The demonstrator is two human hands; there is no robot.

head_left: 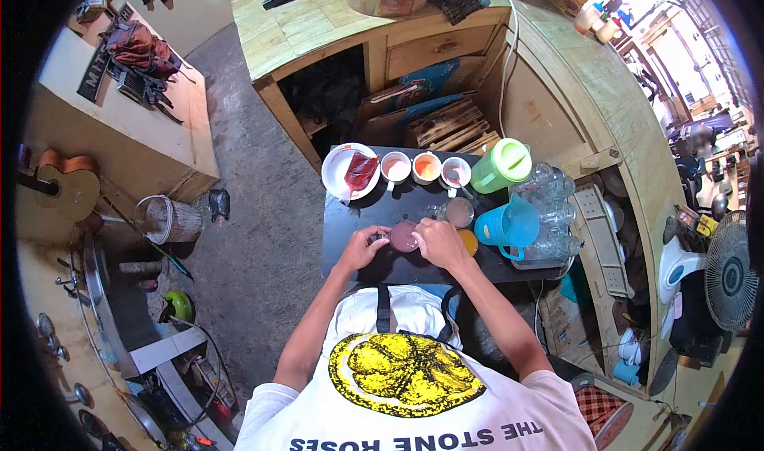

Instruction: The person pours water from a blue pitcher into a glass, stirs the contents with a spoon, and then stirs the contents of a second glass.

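On the black table stands a glass mug of pinkish-purple drink between my hands. My left hand is closed at its left side, fingertips by the handle. Closed fingers of my right hand touch the mug's right rim; what they pinch, if anything, is hidden. Just beyond are a glass mug of pale brownish drink and a glass of orange drink, partly covered by my right hand. Behind stand a white bowl with a red packet and white cups.
A green lidded pitcher and a blue jug stand to the right, beside several upturned clear glasses on a tray. A wooden counter rises behind the table. A white bucket lies on the floor at left; a fan is far right.
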